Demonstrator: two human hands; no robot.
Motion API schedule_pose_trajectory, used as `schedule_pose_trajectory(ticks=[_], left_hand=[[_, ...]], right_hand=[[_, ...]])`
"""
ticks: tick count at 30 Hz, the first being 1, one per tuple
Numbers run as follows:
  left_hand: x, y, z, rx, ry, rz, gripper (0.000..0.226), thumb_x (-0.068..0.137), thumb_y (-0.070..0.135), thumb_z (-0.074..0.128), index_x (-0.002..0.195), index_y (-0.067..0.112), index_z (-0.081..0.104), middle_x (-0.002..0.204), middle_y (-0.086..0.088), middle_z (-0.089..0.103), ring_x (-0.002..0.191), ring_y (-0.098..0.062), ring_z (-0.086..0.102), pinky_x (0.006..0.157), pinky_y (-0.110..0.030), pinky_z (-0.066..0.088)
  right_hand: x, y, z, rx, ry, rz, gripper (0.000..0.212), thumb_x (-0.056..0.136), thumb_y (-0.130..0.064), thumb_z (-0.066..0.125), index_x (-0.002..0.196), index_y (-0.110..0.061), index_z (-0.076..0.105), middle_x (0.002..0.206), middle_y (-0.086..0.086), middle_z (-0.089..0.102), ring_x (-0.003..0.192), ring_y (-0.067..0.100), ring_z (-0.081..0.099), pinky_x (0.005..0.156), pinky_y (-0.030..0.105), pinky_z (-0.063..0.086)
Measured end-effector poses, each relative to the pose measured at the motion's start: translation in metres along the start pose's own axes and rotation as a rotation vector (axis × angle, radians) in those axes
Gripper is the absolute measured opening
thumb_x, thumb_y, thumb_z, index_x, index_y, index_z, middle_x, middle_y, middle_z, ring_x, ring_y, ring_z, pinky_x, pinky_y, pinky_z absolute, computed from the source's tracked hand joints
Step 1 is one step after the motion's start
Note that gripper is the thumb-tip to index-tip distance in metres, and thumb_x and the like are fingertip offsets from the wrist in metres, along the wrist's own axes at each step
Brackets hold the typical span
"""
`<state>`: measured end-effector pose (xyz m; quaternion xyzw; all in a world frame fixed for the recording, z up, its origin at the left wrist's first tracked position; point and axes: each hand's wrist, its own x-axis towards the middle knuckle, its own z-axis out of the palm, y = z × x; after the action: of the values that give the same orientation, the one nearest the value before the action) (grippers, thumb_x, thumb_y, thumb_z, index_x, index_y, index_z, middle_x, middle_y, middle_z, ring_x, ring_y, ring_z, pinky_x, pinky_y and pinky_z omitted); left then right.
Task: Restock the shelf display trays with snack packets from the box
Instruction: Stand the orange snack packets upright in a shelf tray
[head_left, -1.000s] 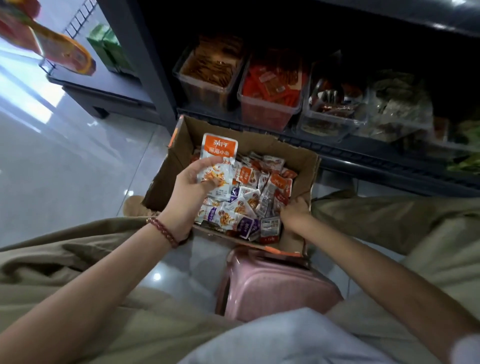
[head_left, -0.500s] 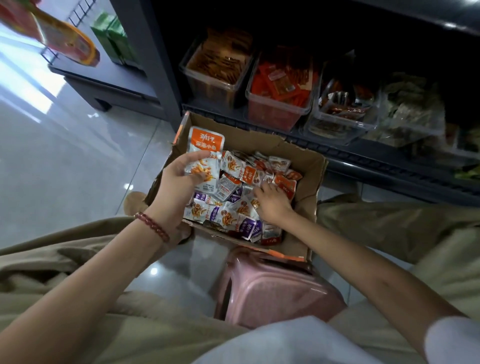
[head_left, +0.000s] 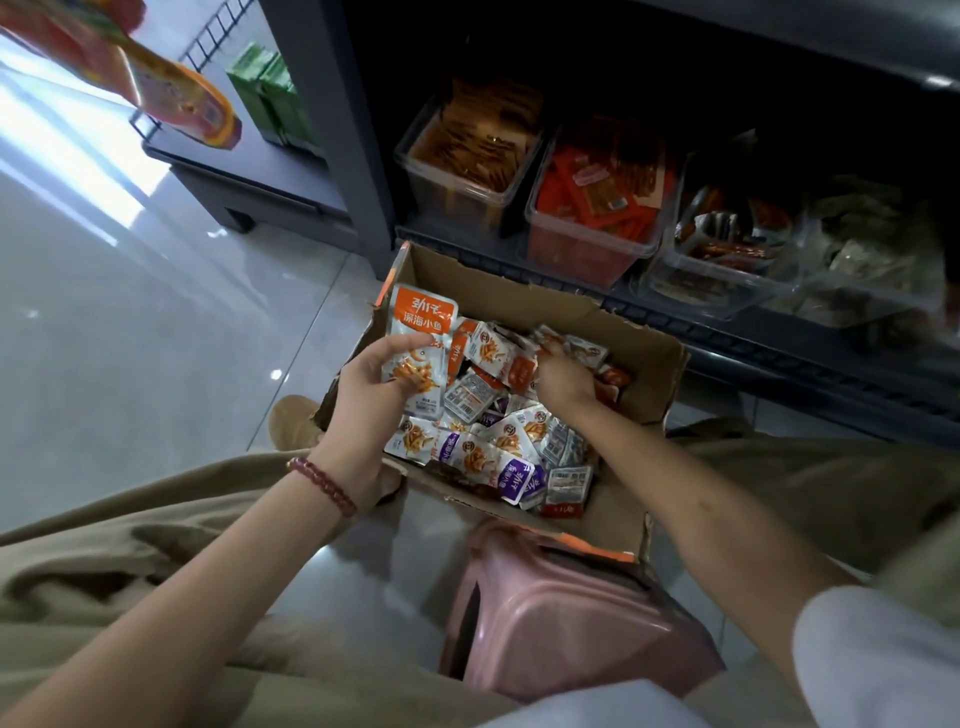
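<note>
An open cardboard box (head_left: 644, 353) on the floor holds several small snack packets (head_left: 498, 441) in white, orange and purple. My left hand (head_left: 371, 395) holds a stack of orange-and-white packets (head_left: 421, 332) upright over the box's left side. My right hand (head_left: 563, 376) reaches into the far middle of the pile, fingers curled down among the packets; what they hold is hidden. Clear display trays sit on the low shelf beyond the box: one with brown sticks (head_left: 467, 161), one with red packets (head_left: 597, 208), one partly filled (head_left: 722, 249).
A pink plastic stool (head_left: 561, 623) stands between my knees, its far edge under the box. The dark shelf edge (head_left: 779, 353) runs just behind the box. Glossy tiled floor (head_left: 130, 338) lies to the left. Another rack with green packs (head_left: 270, 98) stands far left.
My right hand moved from the box's near right edge across the pile to its far middle. My left hand kept its stack and rose slightly.
</note>
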<state>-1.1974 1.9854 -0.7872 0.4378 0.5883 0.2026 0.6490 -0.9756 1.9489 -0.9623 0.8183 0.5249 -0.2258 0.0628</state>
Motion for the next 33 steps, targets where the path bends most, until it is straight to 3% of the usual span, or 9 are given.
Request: schedule_pose_trajectory(ticks=[5,9,13,16,19,22,26,29,33], left_hand=[[0.001,0.001,0.000,0.004,0.003,-0.010,0.035,0.094,-0.004,0.048,0.097,0.026,0.065,0.112,-0.003,0.064,0.087,-0.016,0.070,0.078,-0.046,0.058],[0.001,0.000,0.000,0.039,-0.001,-0.029,0.038,0.094,-0.006,0.047,0.095,0.027,0.066,0.110,-0.005,0.064,0.093,-0.034,0.068,0.087,-0.061,0.050],[-0.001,-0.001,0.004,0.100,0.010,-0.015,0.038,0.095,-0.003,0.046,0.095,0.031,0.064,0.127,-0.006,0.057,0.095,-0.031,0.066,0.084,-0.050,0.055],[-0.004,-0.002,0.008,0.155,-0.018,0.048,0.028,0.098,0.008,0.046,0.102,0.032,0.060,0.118,-0.003,0.060,0.094,-0.035,0.065,0.079,-0.048,0.057],[-0.009,0.002,0.013,0.125,-0.104,0.091,0.028,0.101,0.011,0.039,0.121,0.022,0.055,0.108,-0.001,0.063,0.085,-0.018,0.067,0.059,-0.021,0.055],[-0.015,0.009,0.018,0.138,-0.191,0.176,0.030,0.103,0.018,0.035,0.122,0.022,0.057,0.113,0.003,0.064,0.102,-0.013,0.064,0.078,-0.023,0.054],[-0.025,0.027,0.025,0.171,-0.323,0.309,0.028,0.098,0.036,0.047,0.114,0.019,0.063,0.105,0.002,0.070,0.098,-0.012,0.067,0.081,-0.023,0.053],[-0.034,0.035,0.036,0.278,-0.386,0.444,0.039,0.076,0.052,0.067,0.103,0.024,0.065,0.100,0.000,0.070,0.092,-0.015,0.068,0.080,-0.031,0.056],[-0.043,0.044,0.048,0.402,-0.280,0.603,0.024,0.076,0.025,0.078,0.096,0.026,0.065,0.093,0.008,0.070,0.082,-0.002,0.066,0.073,-0.023,0.056]], right_hand=[[-0.012,0.011,0.008,0.183,0.213,-0.032,0.028,0.093,-0.001,0.047,0.119,-0.005,0.057,0.135,0.016,0.043,0.102,0.029,0.058,0.083,0.037,0.051],[-0.032,0.006,-0.002,0.726,0.329,0.149,0.025,0.088,0.004,0.055,0.099,-0.011,0.072,0.128,0.009,0.049,0.110,0.021,0.055,0.087,0.018,0.043],[-0.058,0.004,-0.035,1.184,0.298,0.126,0.023,0.087,0.006,0.058,0.089,-0.013,0.071,0.113,0.006,0.054,0.104,0.022,0.061,0.093,0.034,0.052],[-0.087,0.005,-0.072,1.214,0.322,-0.046,0.023,0.087,0.006,0.059,0.090,-0.013,0.070,0.099,-0.001,0.058,0.092,0.002,0.060,0.084,0.015,0.050],[-0.108,0.006,-0.106,1.085,0.315,-0.291,0.028,0.086,0.009,0.057,0.090,-0.016,0.070,0.095,-0.005,0.060,0.090,-0.004,0.057,0.081,0.009,0.044],[-0.126,0.007,-0.130,0.930,0.357,-0.426,0.030,0.087,0.008,0.057,0.090,-0.020,0.067,0.095,-0.010,0.060,0.093,-0.003,0.057,0.081,0.010,0.043],[-0.145,-0.013,-0.151,1.121,0.354,-0.416,0.038,0.087,0.002,0.062,0.104,-0.032,0.058,0.089,-0.005,0.064,0.086,0.003,0.061,0.076,0.014,0.047],[-0.148,-0.029,-0.165,1.271,0.468,-0.406,0.032,0.085,0.005,0.062,0.101,-0.023,0.063,0.087,0.002,0.066,0.081,0.007,0.061,0.074,0.018,0.049],[-0.148,-0.034,-0.184,1.338,0.549,-0.348,0.017,0.086,-0.002,0.063,0.093,-0.017,0.066,0.089,-0.004,0.067,0.079,0.002,0.062,0.069,0.013,0.048]])
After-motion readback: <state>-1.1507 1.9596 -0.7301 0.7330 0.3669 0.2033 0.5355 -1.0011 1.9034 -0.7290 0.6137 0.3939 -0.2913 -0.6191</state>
